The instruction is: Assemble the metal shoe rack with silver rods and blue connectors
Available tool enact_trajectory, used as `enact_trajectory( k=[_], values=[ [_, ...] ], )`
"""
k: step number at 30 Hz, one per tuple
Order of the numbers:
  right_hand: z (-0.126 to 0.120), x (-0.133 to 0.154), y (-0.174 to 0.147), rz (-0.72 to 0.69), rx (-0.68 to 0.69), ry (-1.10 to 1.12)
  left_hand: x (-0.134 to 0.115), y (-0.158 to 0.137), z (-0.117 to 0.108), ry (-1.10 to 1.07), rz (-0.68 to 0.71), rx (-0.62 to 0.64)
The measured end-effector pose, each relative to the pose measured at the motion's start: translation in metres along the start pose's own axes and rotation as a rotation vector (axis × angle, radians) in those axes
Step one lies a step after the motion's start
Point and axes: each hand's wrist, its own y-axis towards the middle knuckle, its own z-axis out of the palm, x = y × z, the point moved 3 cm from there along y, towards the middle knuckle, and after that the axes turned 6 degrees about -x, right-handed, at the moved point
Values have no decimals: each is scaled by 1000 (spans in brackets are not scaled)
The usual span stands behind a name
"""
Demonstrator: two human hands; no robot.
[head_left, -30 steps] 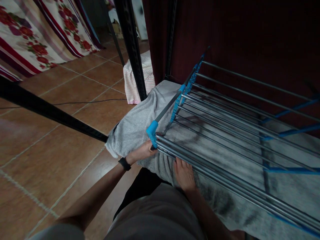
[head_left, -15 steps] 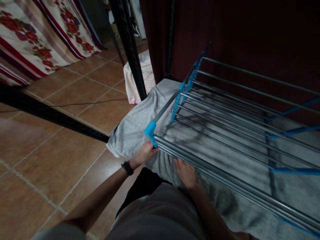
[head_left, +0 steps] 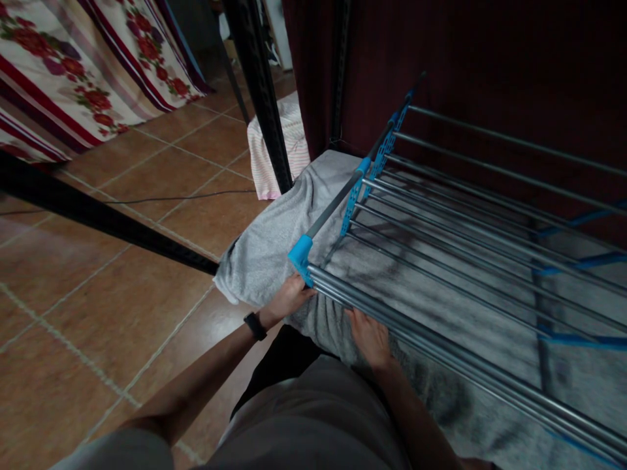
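Observation:
A metal drying rack [head_left: 416, 313] with grey rods and blue plastic fittings lies on a grey blanket [head_left: 267, 251]. At its near left corner, my left hand [head_left: 290, 297], with a dark band on the wrist, is closed around the rack just below the blue corner joint [head_left: 300, 253]. Some of its fingers are hidden under the corner. A little to the right, my right hand [head_left: 371, 336] is closed on the bundled front rods, its fingertips tucked beneath them. The rack's slatted part rises behind, tilted, with blue perforated side strips [head_left: 349, 212].
Black metal posts [head_left: 259, 91] stand at the blanket's left side, and a black bar [head_left: 108, 219] runs over the tiled floor [head_left: 191, 346]. Behind the rack hangs a dark red curtain [head_left: 455, 59]. A striped cloth [head_left: 279, 153], a floral curtain [head_left: 93, 72] and a thin cable [head_left: 181, 196] lie farther off.
The whole view has shifted slightly, so things appear a little farther right. Both hands keep their places on the drying rack.

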Motion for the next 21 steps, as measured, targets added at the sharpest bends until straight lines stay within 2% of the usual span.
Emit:
enact_trajectory(
  k=[14,21],
  values=[
    [1,-2,0,-24,55,-57,6,-1,6,-9,9,8],
    [5,-4,3,-2,126,-15,2,0,6,-65,-48,20]
  ],
)
